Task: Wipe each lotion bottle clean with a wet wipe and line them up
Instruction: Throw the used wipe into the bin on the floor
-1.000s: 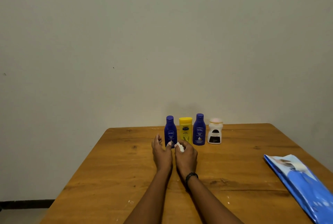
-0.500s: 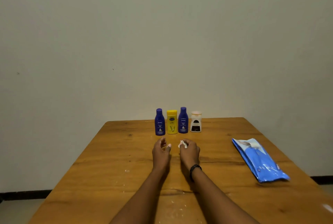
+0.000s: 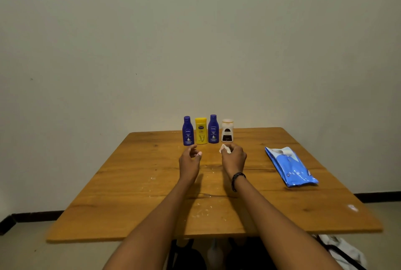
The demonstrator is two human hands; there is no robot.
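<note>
Four small plastic lotion bottles (image 3: 207, 129) upright in a row at the far table (image 3: 138, 185) edge. Right hand (image 3: 234, 157) pinching a crumpled white wet wipe (image 3: 225, 148); left hand (image 3: 189, 161) loosely curled, empty. Possible trouble: knocking over close-packed neighbours when reaching in.

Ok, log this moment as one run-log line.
left hand: empty, open | right hand: pinching crumpled white wet wipe | four plastic lotion bottles: upright row at far edge | blue wipes pack: flat, right
</note>
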